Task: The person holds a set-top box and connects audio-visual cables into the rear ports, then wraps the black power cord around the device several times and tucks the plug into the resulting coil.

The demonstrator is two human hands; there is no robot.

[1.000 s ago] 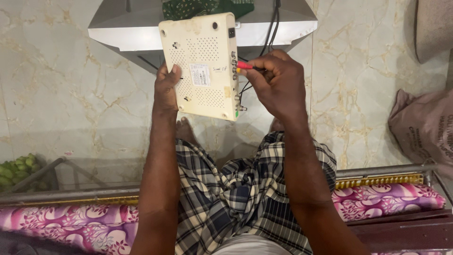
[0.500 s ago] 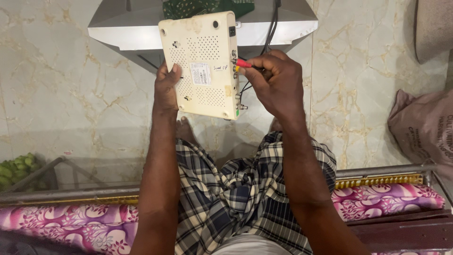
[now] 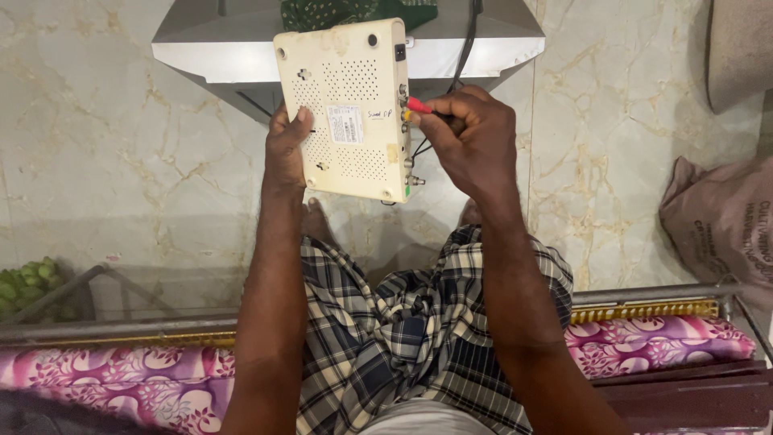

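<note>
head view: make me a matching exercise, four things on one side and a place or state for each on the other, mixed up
Things
1. cream set-top box
2. red plug
3. brown sack
4. green fruit

Places or states
A. on the floor at the left edge
B. pinched in the right hand at the box's side sockets
C. against the right edge of the view
D. held underside up by the left hand

Pairs: 1-D, 2-B, 3-C, 4-A
</note>
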